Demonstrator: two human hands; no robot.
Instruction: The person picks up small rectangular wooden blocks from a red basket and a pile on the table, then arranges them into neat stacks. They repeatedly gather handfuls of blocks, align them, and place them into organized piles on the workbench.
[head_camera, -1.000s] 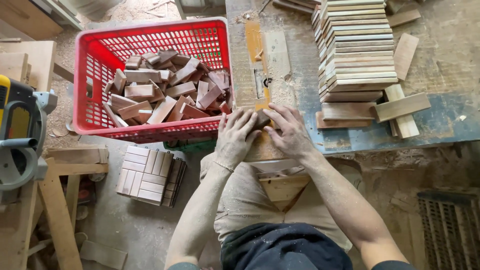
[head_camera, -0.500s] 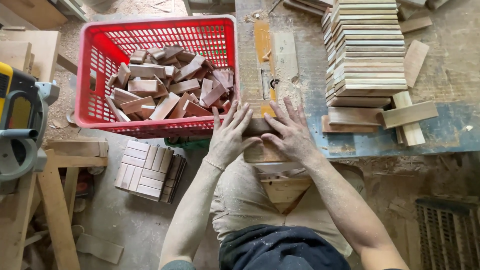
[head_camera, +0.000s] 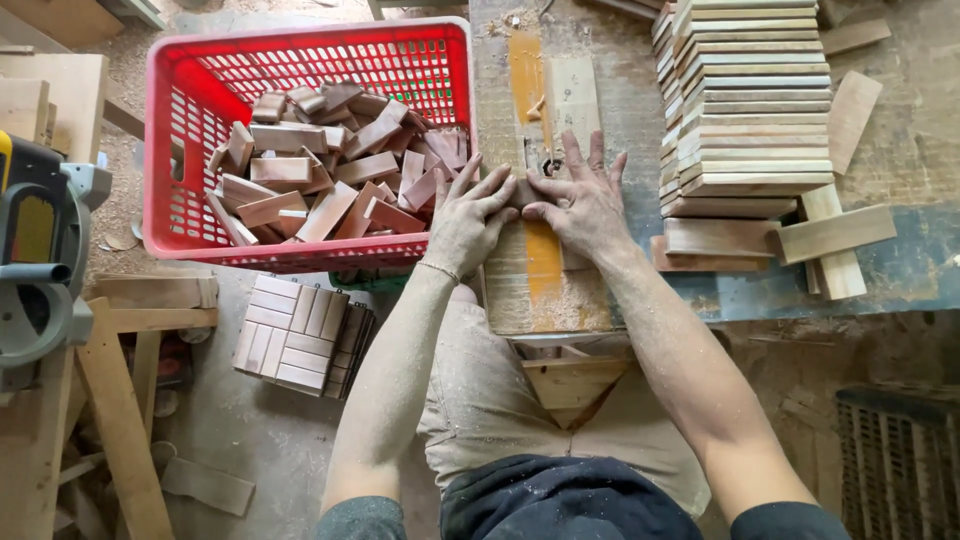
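At the far left we see a power saw (head_camera: 40, 250) with a grey guard, and just right of it, low on the floor, a stack of slatted wooden tiles (head_camera: 300, 335). Above those sits the red crate (head_camera: 160, 150), heaped with short reddish wood offcuts (head_camera: 320, 170). Moving right, our left hand (head_camera: 470, 220) lies at the crate's near right corner, fingers spread and pressing flat on a small wooden block (head_camera: 524, 190) that rests on the board with the yellow stripe (head_camera: 545, 270) at the bench's near edge. Our right hand (head_camera: 585, 205) meets it from the other side, fingers fanned wide, thumb against the same block (the block is mostly hidden under the fingertips). Farther right stands a tall stack of flat slats (head_camera: 745, 100), with loose planks (head_camera: 835, 235) lying crosswise near its base on the dusty workbench (head_camera: 910, 150).
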